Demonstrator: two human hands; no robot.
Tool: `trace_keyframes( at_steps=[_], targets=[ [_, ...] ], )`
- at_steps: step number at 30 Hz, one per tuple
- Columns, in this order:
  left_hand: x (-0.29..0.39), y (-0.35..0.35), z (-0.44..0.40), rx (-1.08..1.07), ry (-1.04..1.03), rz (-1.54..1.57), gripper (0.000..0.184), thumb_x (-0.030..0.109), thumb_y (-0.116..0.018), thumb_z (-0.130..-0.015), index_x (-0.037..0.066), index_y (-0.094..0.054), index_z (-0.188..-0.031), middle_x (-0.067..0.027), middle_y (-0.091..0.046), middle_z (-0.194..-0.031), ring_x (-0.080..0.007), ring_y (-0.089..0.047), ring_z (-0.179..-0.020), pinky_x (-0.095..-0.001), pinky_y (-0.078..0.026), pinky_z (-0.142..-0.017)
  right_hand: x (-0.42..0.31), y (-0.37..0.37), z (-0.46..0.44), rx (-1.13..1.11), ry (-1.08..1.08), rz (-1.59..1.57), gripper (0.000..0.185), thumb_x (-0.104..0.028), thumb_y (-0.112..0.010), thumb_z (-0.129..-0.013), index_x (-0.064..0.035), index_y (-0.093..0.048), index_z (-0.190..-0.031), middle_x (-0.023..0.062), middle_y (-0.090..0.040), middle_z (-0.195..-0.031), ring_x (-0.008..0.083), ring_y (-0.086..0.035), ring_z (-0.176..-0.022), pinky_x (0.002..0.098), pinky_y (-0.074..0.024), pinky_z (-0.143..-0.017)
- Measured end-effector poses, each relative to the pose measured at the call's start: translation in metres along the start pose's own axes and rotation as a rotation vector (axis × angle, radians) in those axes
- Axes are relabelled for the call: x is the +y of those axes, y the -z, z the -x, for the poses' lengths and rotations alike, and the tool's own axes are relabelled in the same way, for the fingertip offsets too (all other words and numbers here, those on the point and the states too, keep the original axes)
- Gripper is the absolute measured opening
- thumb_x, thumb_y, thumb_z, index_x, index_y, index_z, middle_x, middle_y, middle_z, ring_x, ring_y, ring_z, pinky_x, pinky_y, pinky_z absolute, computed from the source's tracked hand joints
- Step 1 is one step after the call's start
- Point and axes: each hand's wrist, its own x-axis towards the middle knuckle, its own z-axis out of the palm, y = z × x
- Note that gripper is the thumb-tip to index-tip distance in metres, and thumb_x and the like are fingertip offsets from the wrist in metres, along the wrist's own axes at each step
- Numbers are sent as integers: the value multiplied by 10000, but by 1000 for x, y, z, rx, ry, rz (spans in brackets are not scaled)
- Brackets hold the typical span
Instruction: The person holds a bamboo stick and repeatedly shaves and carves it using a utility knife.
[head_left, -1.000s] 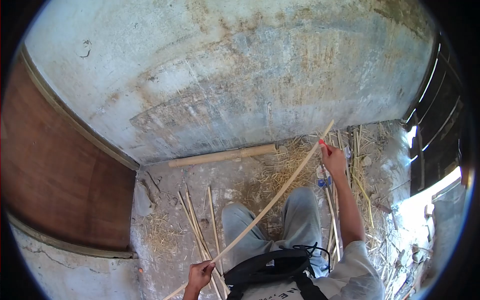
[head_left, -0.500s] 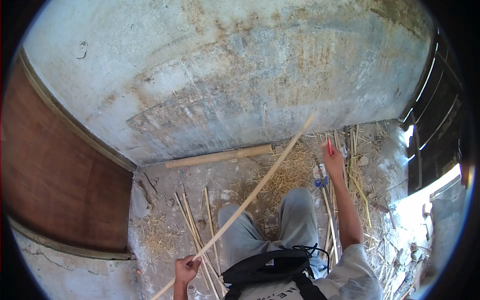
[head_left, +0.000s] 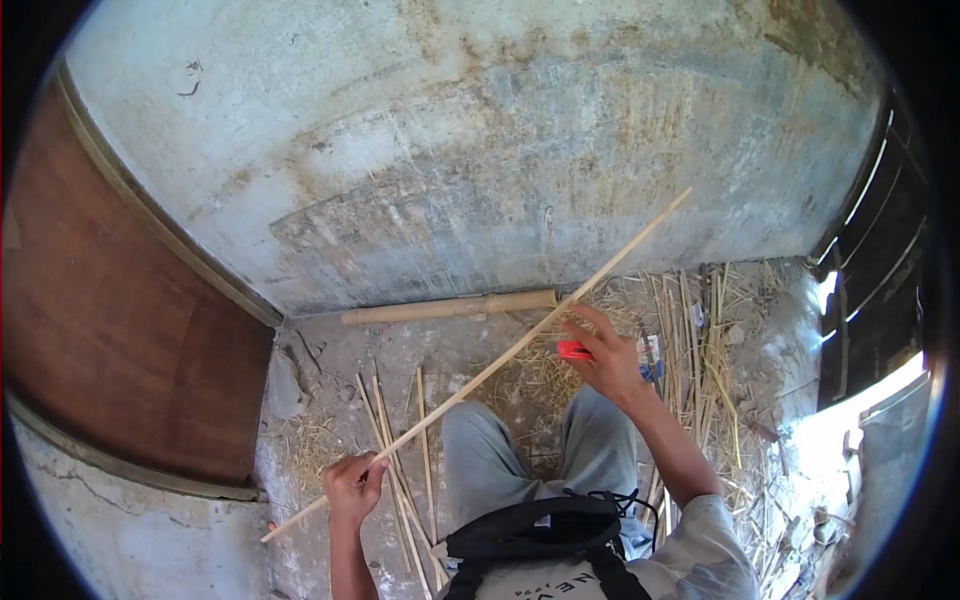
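Observation:
A long pale strip runs diagonally from the lower left up to the wall. My left hand is closed round it near its lower end. Close to the strip's middle is my right hand, with a red object held against the palm; its thumb and forefinger reach toward the strip. Whether those fingertips touch the strip is hard to tell. What the red object is cannot be made out fully.
A thick bamboo pole lies along the base of the wall. Thin strips lie left of my knees, and more strips lie at the right. Shavings cover parts of the floor. A brown panel stands at the left.
My right hand has come left and down, nearer the strip's middle, with the red object. My left hand has moved up a little, and the strip's upper end has shifted right and up.

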Motion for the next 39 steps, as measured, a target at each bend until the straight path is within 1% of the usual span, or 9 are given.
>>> trace_keyframes(
  at_steps=[6,16,19,21,24,31,33,37,39],
  targets=[
    [20,12,-33,86,-183,-24,80,93,-755,-766,36,-698,-765,-84,-568,-558,-229,-515,-458,-345,-392,-453,-3,9,-5,247,35,20,553,-50,-791,-613,-107,-660,-1148,64,-567,-1269,165,-679,-707,289,-558,-548],
    [45,15,-63,130,-340,-162,41,77,-712,-764,52,-683,-780,-51,-623,-628,-230,-558,-545,-353,-409,-509,0,27,-6,171,35,37,404,4,-741,-622,-104,-694,-1008,56,-685,-1045,243,-695,-737,326,-568,-607],
    [60,17,-66,177,-306,-266,91,78,-679,-805,51,-692,-891,-78,-679,-786,-251,-638,-754,-357,-485,-694,0,36,-9,205,26,41,385,33,-727,-610,-98,-696,-971,67,-696,-986,253,-698,-753,339,-573,-633],
    [73,18,-69,488,-283,-480,199,72,-625,-857,21,-659,-1047,-142,-663,-1066,-295,-618,-1033,-416,-461,-927,3,42,-12,316,-26,3,340,43,-727,-631,-76,-699,-948,87,-702,-923,247,-707,-795,335,-572,-672],
    [57,13,-61,704,-269,-280,271,51,-571,-889,-11,-608,-1150,-195,-562,-1268,-354,-529,-1204,-468,-395,-1040,25,57,-22,560,-15,59,254,31,-750,-687,-57,-704,-920,111,-697,-886,211,-676,-724,306,-539,-656],
    [40,16,-50,617,-107,-43,243,33,-564,-891,-9,-614,-1125,-204,-547,-1267,-343,-550,-1155,-429,-452,-965,55,112,-44,841,-539,54,152,-112,-748,-839,-25,-716,-960,4,-605,-716,68,-440,-595,254,-333,-503],
    [37,11,-45,533,-24,78,242,-5,-564,-868,-28,-606,-1105,-216,-544,-1216,-360,-567,-1111,-427,-459,-947,49,126,-48,1010,-671,-209,173,-162,-707,-900,-2,-716,-965,-35,-546,-690,42,-415,-616,243,-280,-501],
    [38,3,-48,491,-34,90,222,-11,-570,-864,-34,-614,-1080,-207,-553,-1193,-351,-584,-1077,-414,-471,-922,43,136,-49,1069,-639,-367,206,-166,-664,-938,31,-688,-994,8,-625,-745,55,-506,-657,226,-372,-559],
    [43,-1,-53,449,-30,159,228,20,-586,-880,8,-629,-1104,-172,-571,-1225,-283,-589,-1077,-330,-512,-788,38,134,-51,1041,-550,-348,205,-132,-642,-946,61,-648,-1015,64,-695,-834,82,-604,-746,221,-454,-669]
  ],
)
